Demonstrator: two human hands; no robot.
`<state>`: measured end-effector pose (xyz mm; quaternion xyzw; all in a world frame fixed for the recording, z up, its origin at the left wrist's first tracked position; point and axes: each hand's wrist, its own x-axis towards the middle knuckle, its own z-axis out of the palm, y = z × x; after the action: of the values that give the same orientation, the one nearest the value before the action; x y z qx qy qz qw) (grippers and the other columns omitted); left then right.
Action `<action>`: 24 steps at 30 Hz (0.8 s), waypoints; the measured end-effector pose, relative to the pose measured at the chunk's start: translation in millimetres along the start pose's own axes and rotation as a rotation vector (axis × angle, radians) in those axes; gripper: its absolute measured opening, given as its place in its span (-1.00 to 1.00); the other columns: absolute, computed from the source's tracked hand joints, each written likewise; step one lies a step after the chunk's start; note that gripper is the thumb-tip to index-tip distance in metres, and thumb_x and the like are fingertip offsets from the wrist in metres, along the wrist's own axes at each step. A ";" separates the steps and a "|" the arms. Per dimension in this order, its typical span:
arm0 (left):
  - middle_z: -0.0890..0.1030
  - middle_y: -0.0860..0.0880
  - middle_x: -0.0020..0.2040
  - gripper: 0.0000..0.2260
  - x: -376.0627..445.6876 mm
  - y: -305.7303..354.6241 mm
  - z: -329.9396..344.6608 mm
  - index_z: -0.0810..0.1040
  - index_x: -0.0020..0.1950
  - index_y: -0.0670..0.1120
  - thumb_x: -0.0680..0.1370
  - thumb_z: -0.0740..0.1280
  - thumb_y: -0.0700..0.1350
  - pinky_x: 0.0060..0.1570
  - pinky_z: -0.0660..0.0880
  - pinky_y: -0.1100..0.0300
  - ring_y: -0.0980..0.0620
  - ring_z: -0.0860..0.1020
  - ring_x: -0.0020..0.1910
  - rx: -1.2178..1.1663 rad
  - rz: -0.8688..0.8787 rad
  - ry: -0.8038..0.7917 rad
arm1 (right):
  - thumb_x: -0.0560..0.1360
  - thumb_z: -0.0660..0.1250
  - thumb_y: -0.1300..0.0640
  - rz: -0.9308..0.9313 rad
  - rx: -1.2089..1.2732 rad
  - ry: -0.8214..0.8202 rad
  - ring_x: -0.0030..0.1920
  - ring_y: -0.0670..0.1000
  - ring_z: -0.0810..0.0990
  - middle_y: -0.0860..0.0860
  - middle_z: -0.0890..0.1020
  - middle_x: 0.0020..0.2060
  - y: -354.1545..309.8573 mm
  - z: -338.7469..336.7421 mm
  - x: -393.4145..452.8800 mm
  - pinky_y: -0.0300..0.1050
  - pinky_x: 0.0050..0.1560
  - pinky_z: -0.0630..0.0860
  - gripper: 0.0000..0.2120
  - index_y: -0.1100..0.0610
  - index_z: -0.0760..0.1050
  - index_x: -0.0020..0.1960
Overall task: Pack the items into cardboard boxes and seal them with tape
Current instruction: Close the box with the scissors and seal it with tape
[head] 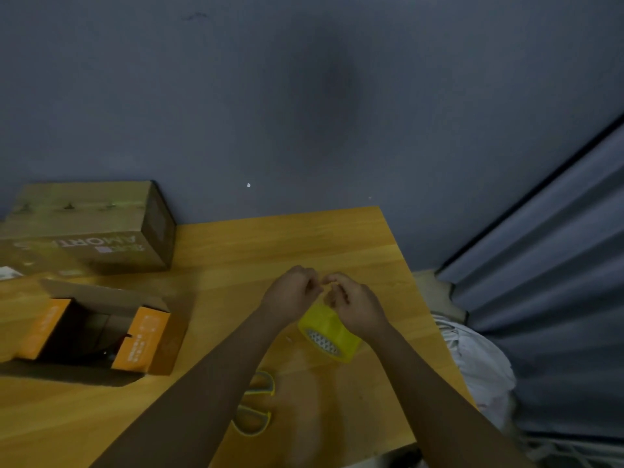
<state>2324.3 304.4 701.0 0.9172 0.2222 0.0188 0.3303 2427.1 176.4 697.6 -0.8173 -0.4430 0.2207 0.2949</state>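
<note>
Wooden table [236, 251]: open orange box [101, 332], contents too dark.

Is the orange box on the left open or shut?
Open: the orange box's flaps are spread apart, and its dark inside shows between them.

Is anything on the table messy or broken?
Nothing looks broken or spilled. The orange box sits open with its flaps up, not yet sealed. The scissors lie near the table's front, partly under the left arm. Both hands pick at the yellow tape roll.
</note>
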 end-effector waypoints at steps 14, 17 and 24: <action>0.46 -0.06 0.00 -0.89 -10.5 -6.1 -6.0 0.51 -0.02 -0.09 0.62 0.22 -0.10 -0.13 0.48 0.04 -0.11 0.52 -0.11 -0.008 -0.078 0.161 | 0.46 0.44 0.16 0.624 0.517 -0.216 0.18 0.09 0.52 0.13 0.50 0.24 38.1 48.5 -3.5 -0.10 0.01 0.47 -0.33 0.14 0.20 0.48; 0.47 -0.08 0.00 -0.90 -11.8 -12.4 -8.9 0.53 -0.03 -0.12 0.60 0.25 -0.13 -0.08 0.47 0.03 -0.11 0.52 -0.07 -0.045 -0.081 0.205 | 0.53 0.37 0.10 0.549 0.560 -0.191 -0.14 0.01 0.55 0.11 0.58 -0.16 38.3 66.1 -13.3 -0.13 -0.17 0.42 -0.81 0.24 0.57 -0.02; 0.44 -0.11 -0.05 -0.85 -16.7 -32.5 -11.4 0.47 -0.12 -0.14 0.63 0.24 -0.13 -0.16 0.39 0.08 -0.16 0.48 -0.08 -0.215 -0.210 0.301 | 0.60 0.19 -0.10 0.308 0.138 0.088 -0.14 0.09 0.54 0.08 0.57 -0.19 42.7 56.0 -30.3 -0.12 -0.20 0.33 -0.69 0.14 0.51 -0.03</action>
<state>2294.4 326.4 691.8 0.8353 0.3601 0.1447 0.3895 2402.1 148.0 630.9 -0.8622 -0.2829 0.2572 0.3322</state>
